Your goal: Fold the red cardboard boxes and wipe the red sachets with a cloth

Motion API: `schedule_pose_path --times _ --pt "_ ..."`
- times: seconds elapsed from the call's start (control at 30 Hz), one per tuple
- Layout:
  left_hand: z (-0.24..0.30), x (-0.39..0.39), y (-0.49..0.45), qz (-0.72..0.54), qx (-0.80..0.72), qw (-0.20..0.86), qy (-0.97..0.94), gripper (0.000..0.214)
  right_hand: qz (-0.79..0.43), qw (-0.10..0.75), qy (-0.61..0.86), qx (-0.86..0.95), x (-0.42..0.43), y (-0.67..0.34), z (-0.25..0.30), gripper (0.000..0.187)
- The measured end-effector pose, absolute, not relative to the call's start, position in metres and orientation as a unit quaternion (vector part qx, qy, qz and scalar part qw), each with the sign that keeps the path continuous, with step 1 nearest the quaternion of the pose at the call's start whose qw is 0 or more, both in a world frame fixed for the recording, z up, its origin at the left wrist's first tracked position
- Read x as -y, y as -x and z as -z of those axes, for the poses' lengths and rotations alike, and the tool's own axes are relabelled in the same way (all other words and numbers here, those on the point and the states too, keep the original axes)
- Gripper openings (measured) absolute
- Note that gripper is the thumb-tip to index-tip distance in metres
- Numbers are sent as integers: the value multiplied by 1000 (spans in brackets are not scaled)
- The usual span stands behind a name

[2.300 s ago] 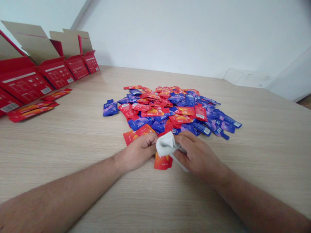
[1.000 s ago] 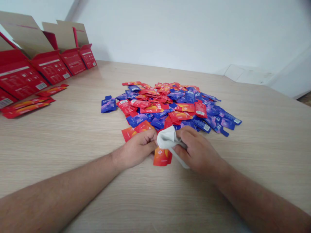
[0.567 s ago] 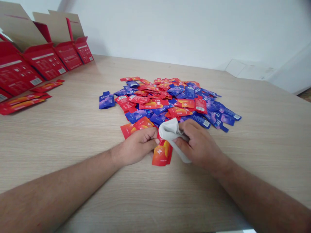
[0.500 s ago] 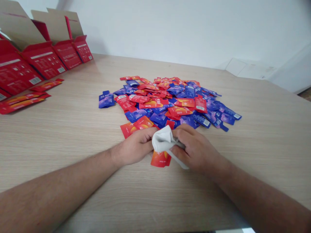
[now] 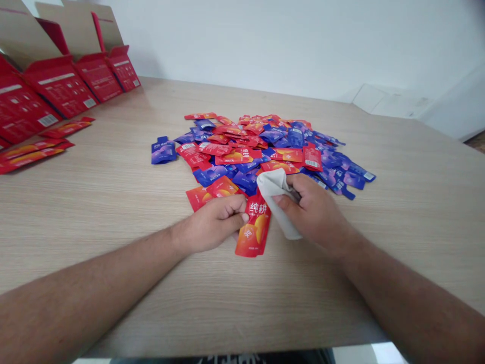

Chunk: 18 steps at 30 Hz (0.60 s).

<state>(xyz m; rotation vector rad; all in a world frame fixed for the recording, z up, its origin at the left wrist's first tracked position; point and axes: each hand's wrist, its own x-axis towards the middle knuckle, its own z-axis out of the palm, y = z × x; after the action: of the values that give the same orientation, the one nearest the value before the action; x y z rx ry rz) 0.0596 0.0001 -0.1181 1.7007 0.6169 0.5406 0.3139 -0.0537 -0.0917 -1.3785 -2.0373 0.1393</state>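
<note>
My left hand (image 5: 212, 224) pinches the side of a red-orange sachet (image 5: 253, 230) printed with large white characters and lying on the table. My right hand (image 5: 314, 211) grips a white cloth (image 5: 275, 194), and the cloth's lower end touches the sachet's right edge. A heap of red and blue sachets (image 5: 257, 146) lies just beyond my hands. Two red-orange sachets (image 5: 210, 194) lie under and beyond my left fingers.
The light wood table (image 5: 94, 167) carries everything. Red cardboard boxes (image 5: 60, 86) with open flaps stand along its far left. Several red sachets (image 5: 30, 154) lie in front of them. A single blue sachet (image 5: 163, 151) sits left of the heap.
The white cloth has moved up and right off the sachet, uncovering its printed upper part. The view has tilted down, so the heap and boxes sit higher in the frame.
</note>
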Motion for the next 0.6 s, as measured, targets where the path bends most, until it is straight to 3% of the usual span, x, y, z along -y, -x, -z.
schedule_pose_path --times 0.13,0.27,0.6 --pt "119 0 -59 -227 -245 585 -739 21 -69 308 481 818 53 -313 93 17" --pt "118 0 -58 -228 -277 580 -731 29 -41 332 523 784 53 -314 93 20" --pt "117 -1 -60 -234 -310 635 -668 32 -63 283 494 820 59 -309 93 14"
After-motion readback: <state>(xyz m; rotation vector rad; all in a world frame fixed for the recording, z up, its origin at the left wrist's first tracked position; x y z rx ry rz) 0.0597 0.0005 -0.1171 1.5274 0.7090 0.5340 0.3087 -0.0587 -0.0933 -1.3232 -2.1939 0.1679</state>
